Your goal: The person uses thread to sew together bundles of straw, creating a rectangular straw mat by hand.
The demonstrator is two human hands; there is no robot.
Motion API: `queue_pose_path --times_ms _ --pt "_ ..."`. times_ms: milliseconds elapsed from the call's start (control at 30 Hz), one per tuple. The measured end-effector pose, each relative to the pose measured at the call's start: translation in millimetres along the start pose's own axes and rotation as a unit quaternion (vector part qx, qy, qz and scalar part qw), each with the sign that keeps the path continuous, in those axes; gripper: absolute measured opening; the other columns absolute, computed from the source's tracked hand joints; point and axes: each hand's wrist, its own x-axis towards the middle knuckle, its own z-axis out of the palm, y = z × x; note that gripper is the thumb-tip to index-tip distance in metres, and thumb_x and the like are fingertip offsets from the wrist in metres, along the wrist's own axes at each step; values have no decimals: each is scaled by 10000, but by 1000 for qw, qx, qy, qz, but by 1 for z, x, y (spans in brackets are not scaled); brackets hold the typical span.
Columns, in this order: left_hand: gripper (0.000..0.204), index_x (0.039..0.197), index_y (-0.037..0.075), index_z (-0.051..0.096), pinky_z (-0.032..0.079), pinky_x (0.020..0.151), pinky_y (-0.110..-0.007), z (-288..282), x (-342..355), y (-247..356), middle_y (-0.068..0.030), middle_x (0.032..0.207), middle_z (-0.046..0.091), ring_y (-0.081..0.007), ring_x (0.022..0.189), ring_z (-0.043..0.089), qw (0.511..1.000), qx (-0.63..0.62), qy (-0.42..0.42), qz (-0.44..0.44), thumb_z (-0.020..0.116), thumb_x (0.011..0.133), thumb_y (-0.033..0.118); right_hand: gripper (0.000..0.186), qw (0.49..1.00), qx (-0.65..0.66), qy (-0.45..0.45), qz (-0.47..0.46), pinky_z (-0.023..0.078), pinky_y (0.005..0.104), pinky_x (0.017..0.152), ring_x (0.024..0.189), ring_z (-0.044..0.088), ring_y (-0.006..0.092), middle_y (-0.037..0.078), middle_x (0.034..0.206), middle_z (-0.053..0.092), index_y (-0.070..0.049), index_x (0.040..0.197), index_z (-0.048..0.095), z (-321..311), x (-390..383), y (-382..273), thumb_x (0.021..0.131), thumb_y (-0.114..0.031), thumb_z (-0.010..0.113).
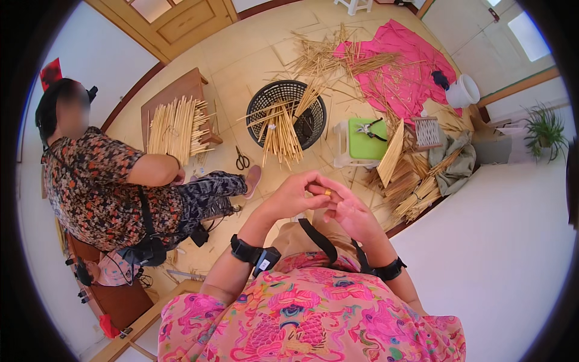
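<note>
My left hand (297, 194) and my right hand (351, 212) meet in front of my chest, fingers touching. The fingertips of my left hand pinch a gold ring (328, 192) that sits on a finger of my right hand. Both wrists carry black bands. My pink flowered top fills the bottom of the view. Just beyond my hands stands a black plastic basket (269, 100) with a bundle of straw sticks (281, 136) leaning out of it.
A seated person (114, 187) in a dark flowered top is at my left. A low wooden table holds a stick pile (176, 128). Scissors (242, 160) lie on the floor. A green-topped stool (365, 140) carries pliers. Pink cloth (410, 60), a white bucket (463, 92) and loose straw lie beyond.
</note>
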Motion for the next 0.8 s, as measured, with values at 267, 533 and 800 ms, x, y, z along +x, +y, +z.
queue_pose_path --times_ms 267,533,800 --pt "250 1037 7 567 496 702 -230 -19 60 41 -38 871 662 -84 785 615 990 -90 48 -95 695 825 42 683 997 -73 10 9 423 249 831 1212 477 156 116 1413 447 -37 1473 269 -25 47 -60 924 -318 562" --pt "220 1076 14 539 447 659 -213 -57 178 69 -26 890 636 -61 744 542 993 -106 -3 -44 633 878 27 677 997 -68 -9 27 421 257 794 1141 519 150 109 1439 409 -48 1492 202 -93 113 -155 934 -253 526" --pt "164 1068 11 517 463 652 -217 -51 253 119 -50 917 658 -75 748 573 996 -75 -43 -25 576 916 30 695 974 -227 -1 -21 432 235 736 1041 557 135 78 1388 461 -97 1509 192 -134 124 -215 918 -195 543"
